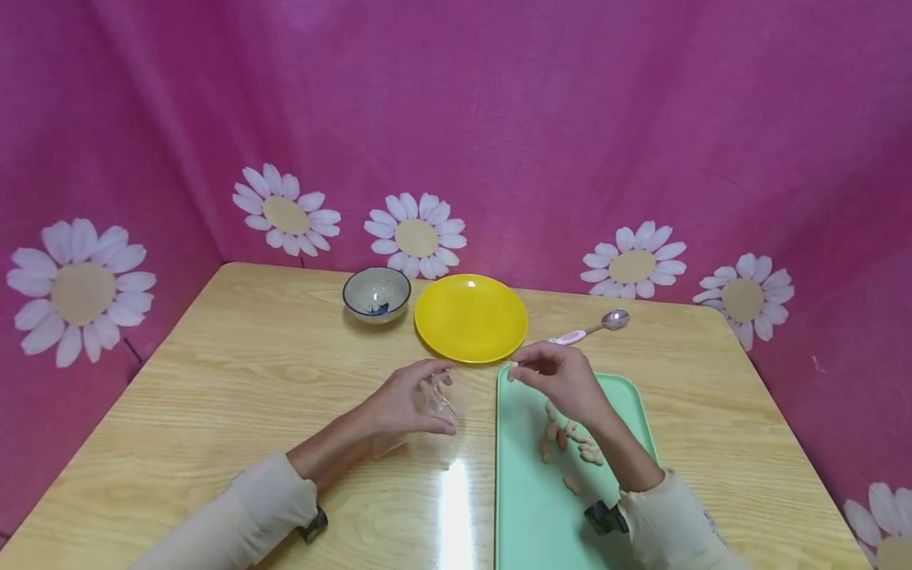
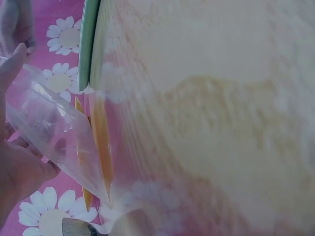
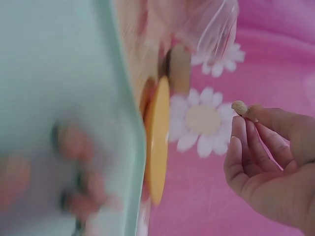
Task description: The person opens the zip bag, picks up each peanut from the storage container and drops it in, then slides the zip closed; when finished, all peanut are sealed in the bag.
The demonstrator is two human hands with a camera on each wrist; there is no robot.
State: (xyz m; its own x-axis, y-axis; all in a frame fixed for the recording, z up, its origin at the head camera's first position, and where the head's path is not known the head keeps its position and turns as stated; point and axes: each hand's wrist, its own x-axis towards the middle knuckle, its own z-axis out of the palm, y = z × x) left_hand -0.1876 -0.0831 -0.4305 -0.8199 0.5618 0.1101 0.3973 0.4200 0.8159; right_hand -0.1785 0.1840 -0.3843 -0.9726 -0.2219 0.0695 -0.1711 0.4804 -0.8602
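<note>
Right now the right hand [image 1: 563, 380] pinches a tiny, hard, light peanut [image 3: 239, 107] at its fingertips over the green tray [image 1: 627, 396], while the left hand [image 1: 402, 404] curls round a thin, crinkly, slippery clear bag [image 1: 445, 396] on the surface [image 1: 249, 364], best held near its mouth.

Bright, even overhead light; soft shadows only. White glare streak on the table [image 1: 456, 507] near the tray [image 1: 527, 507]. Wide-angle bending at head-view edges. Both wrist views blurred, washed out; peanuts [image 3: 74, 182] smeared, out of focus.
</note>
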